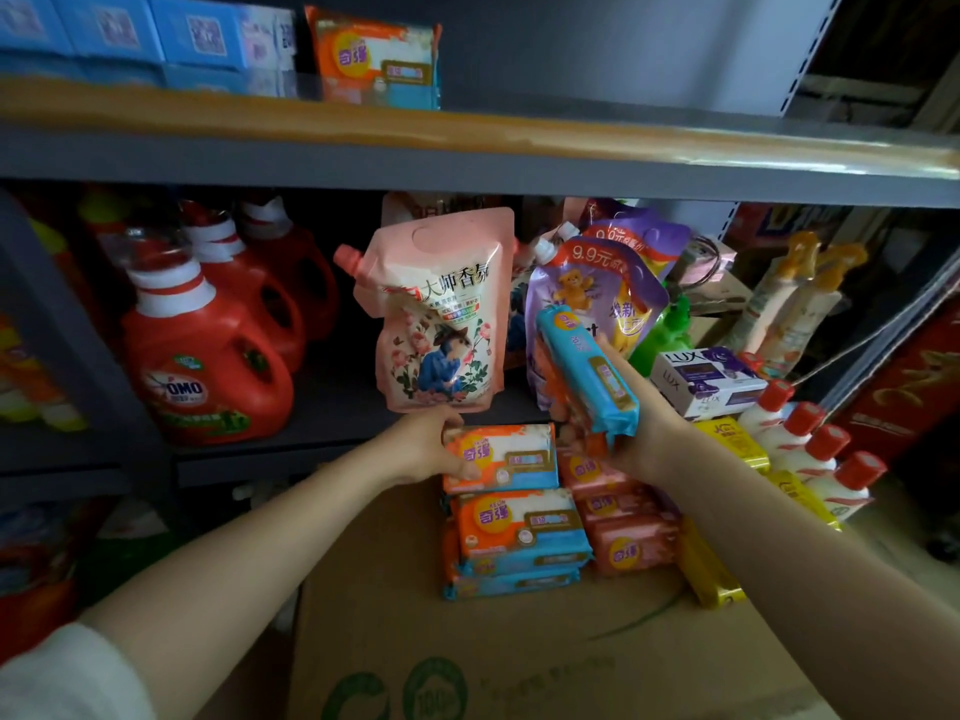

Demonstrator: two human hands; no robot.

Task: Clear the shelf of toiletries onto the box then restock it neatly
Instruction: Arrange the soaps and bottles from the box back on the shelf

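On top of the cardboard box [519, 662], right up against the lower shelf, sits a stack of orange-and-blue soap packs [511, 537], and the left hand [428, 449] has its fingers curled round the near end of the top pack [501, 457]. Right hand [641, 433] is grasping another of the same packs [587, 371], tilted on edge just above the pile. Same yellow-circle logo on all of them, but the small print is too blurry to read. Pink soap packs [623, 532] lie just beside the stack, then yellow bars [732, 444] and a row of white bottles with red caps [810, 449]. A purple-and-white LUX box [701, 379] sits behind those. On the shelf a pink spouted pouch [441, 314] with a cat picture stands upright, next to purple pouches [597, 283] marked "9.9元". Red OMO detergent jugs [208, 366] line the left side. One more orange soap pack [376, 57] stands on the upper shelf [467, 142] next to blue boxes [145, 33].
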